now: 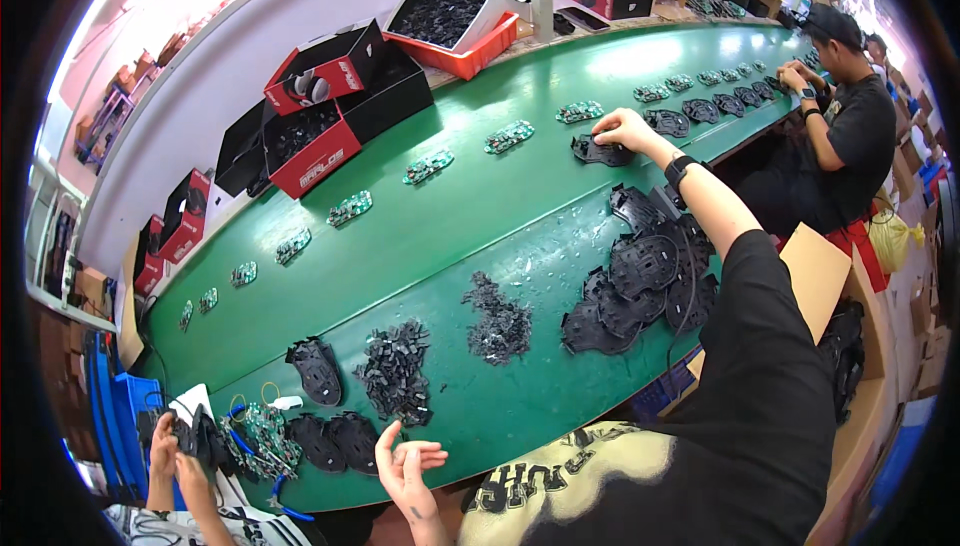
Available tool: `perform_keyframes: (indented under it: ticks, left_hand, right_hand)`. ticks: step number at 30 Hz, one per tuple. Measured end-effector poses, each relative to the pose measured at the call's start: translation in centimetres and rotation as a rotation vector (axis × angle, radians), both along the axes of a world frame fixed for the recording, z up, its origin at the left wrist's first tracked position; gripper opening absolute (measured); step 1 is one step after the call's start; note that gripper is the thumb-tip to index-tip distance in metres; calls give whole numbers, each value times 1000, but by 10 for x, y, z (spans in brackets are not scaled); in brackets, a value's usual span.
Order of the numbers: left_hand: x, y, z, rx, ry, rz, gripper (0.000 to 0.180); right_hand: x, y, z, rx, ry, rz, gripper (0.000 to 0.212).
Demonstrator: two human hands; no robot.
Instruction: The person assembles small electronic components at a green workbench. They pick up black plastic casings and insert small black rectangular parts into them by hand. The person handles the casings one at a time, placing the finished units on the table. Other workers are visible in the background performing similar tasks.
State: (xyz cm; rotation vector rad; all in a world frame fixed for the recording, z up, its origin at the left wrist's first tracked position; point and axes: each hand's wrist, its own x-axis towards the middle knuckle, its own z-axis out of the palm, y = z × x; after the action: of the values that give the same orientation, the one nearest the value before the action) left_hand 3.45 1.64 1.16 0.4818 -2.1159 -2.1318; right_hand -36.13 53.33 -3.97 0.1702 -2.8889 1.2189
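Right hand (622, 129): arm stretched out over the green surface (440, 236), fingers pressed down on a black plastic shell (600, 152) lying flat near the far edge, beside the row of green circuit boards (509, 136) that runs along that edge; whether the fingers grip the shell or only rest on it cannot be told. Left hand (408, 466): raised at the near edge, palm turned up, fingers loosely spread, holding nothing. Black strap (679, 168) on the right wrist. Heap of black shells (640, 276): against the near edge, under the right forearm. Two piles of small black parts (498, 321) (396, 371): mid-surface, toward the near edge. Further single shells (316, 370) near the left hand, with a bundle of boards and blue wire (262, 438) beside them. Red-and-black boxes (320, 116): along the wall behind the far edge. Another person's hands (176, 456) work at the near-left corner; a second person (850, 116) sits at the far-right end of the surface.
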Motion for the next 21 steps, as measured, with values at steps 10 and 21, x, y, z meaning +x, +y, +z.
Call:
perform_keyframes:
  ticks: [10, 21]
  left_hand:
    - [-24, 12, 9, -56, 91, -201, 49]
    - [-46, 90, -5, -134, -25, -1111, 27]
  right_hand:
    - [16, -10, 70, 303, 527, -18, 47]
    - [396, -120, 102, -812, -422, 399, 28]
